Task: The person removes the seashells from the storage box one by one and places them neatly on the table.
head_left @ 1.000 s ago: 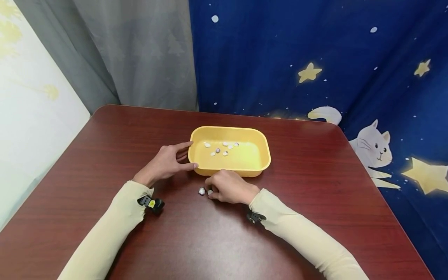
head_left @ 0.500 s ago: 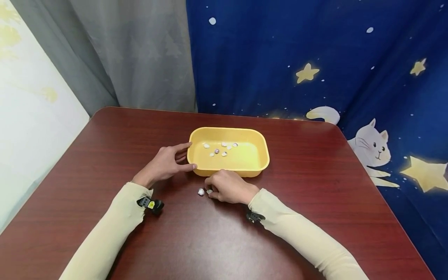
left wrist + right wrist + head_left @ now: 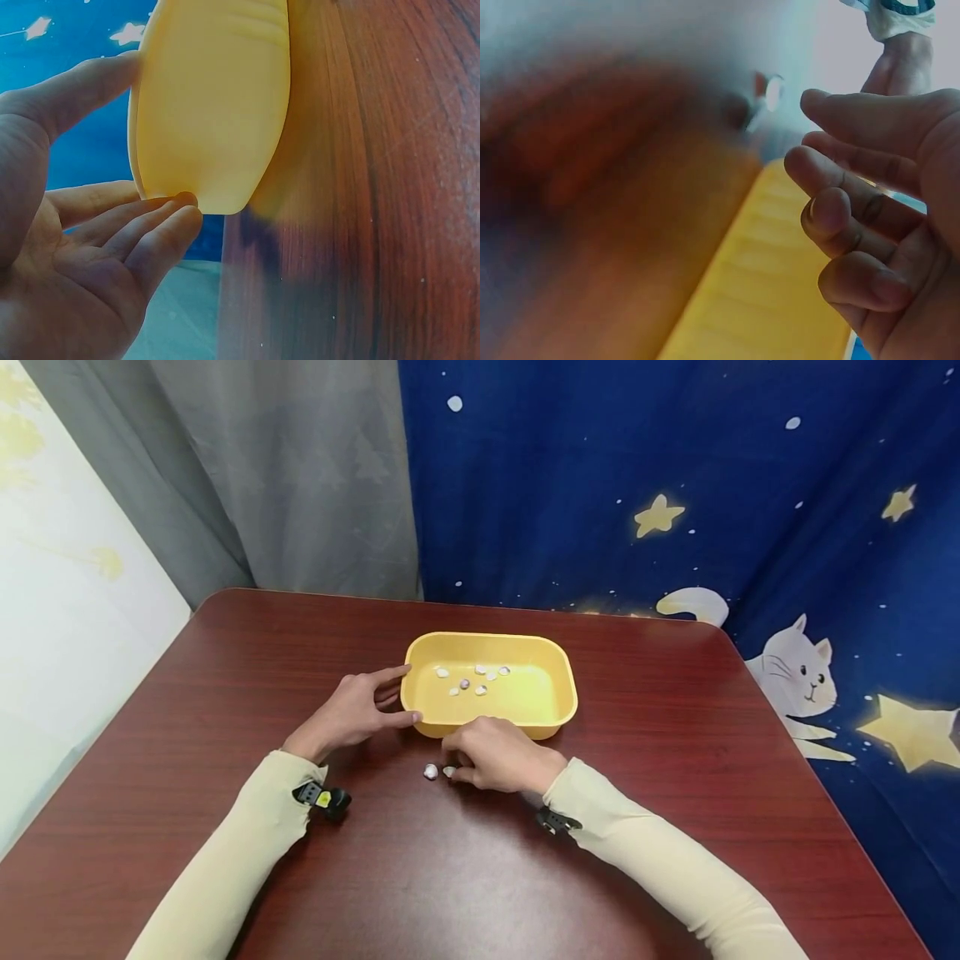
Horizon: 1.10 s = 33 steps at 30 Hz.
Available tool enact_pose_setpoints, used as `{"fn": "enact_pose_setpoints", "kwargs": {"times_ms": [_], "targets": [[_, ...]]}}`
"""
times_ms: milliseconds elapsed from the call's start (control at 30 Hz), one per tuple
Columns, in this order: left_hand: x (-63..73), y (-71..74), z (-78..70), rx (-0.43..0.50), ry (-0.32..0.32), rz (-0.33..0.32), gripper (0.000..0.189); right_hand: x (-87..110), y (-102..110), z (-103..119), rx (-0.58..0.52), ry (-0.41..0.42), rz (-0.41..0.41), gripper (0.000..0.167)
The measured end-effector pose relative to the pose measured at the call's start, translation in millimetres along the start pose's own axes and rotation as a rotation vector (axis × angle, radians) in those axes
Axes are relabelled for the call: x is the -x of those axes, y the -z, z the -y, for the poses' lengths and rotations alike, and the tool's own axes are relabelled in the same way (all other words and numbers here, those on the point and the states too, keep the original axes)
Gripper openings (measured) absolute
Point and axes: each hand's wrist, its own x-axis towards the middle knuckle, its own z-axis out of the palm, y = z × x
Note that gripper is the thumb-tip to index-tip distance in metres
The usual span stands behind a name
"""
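A yellow plastic basin [image 3: 532, 700] sits on the table, with several small whitish, pebble-like pieces scattered on its floor. My left hand [image 3: 349, 710] spans the basin's left end, its thumb at the near rim and its fairly straight fingers [image 3: 161, 244] against the end wall. Just in front of the basin, my right hand [image 3: 501, 755] hovers low with loosely bent fingers. Its thumb and forefinger stand apart in the right wrist view, nothing between them. A pale piece [image 3: 448, 772] lies right at its thumb tip; a rounder, shiny whitish piece [image 3: 431, 772] lies left of that.
The dark red-brown wooden table [image 3: 660, 718] extends around the basin. Behind it hang a grey curtain [image 3: 322, 485] and a blue curtain [image 3: 540, 485] with stars and a cat. A pale wall [image 3: 82, 568] borders the left side.
My right hand has shifted slightly right and away from me, its fingertips loosening from the pale piece, which stays on the table. The left hand holds its position at the basin.
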Motion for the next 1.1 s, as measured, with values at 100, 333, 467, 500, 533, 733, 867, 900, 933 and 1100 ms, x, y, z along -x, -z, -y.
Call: {"fn": "enact_pose_setpoints", "kwargs": {"times_ms": [100, 333, 467, 500, 533, 733, 867, 900, 933, 1100], "targets": [[-0.6, 1.3, 0.2, -0.001, 0.000, -0.004, 0.086, 0.5, 10.8, -1.1, -0.013, 0.011, -0.012, 0.007], [-0.7, 4.4, 0.3, -0.001, 0.011, -0.004, 0.087, -3.3, 35.9, -8.0, 0.005, 0.060, -0.025, 0.014], [-1.2, 4.7, 1.5, 0.011, 0.015, 0.002, 0.087, -7.5, 47.8, -15.1, 0.036, 0.073, -0.039, 0.015], [-1.2, 4.8, 2.2, 0.010, 0.016, 0.001, 0.088, -8.7, 50.4, -16.9, 0.043, 0.080, -0.043, 0.015], [-1.2, 4.7, 2.7, 0.011, 0.015, 0.001, 0.088, -10.0, 53.1, -18.7, 0.047, 0.080, -0.043, 0.014], [-0.4, 3.8, 3.6, 0.013, 0.033, 0.006, 0.089, -20.0, 64.4, -34.3, 0.060, 0.041, 0.002, 0.018], [0.2, 2.9, 3.7, 0.014, 0.050, 0.018, 0.090, -29.7, 67.5, -49.0, 0.065, 0.014, 0.034, 0.028], [0.1, 2.6, 3.7, 0.016, 0.052, 0.019, 0.090, -32.3, 68.2, -53.0, 0.067, 0.002, 0.042, 0.031], [0.0, 2.3, 4.0, 0.018, 0.049, 0.020, 0.090, -35.0, 68.7, -57.3, 0.066, -0.009, 0.051, 0.034], [-0.4, 2.2, 4.0, 0.023, 0.035, 0.014, 0.090, -49.1, 71.9, -77.7, 0.063, -0.064, 0.107, 0.040]]}}
